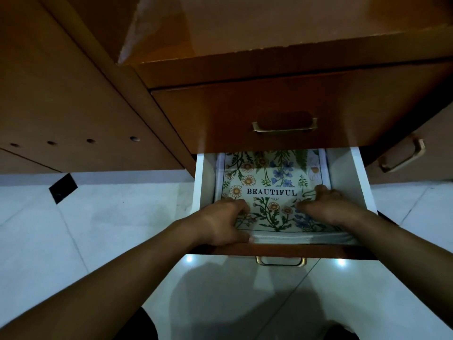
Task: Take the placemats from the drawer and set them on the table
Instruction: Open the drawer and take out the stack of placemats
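head view: hands (220, 224) (328, 207) grip stacked placemats (269, 182) in the open drawer (343, 173).

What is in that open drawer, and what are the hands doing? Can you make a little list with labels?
Open drawer: lower one, pulled out, white inside
In it: stack of floral placemats, top one reads BEAUTIFUL
Left hand: grips the stack's front left corner, thumb at the front edge
Right hand: fingers curled on the stack's right side
Drawer above: closed, brass handle
Floor: pale tiles
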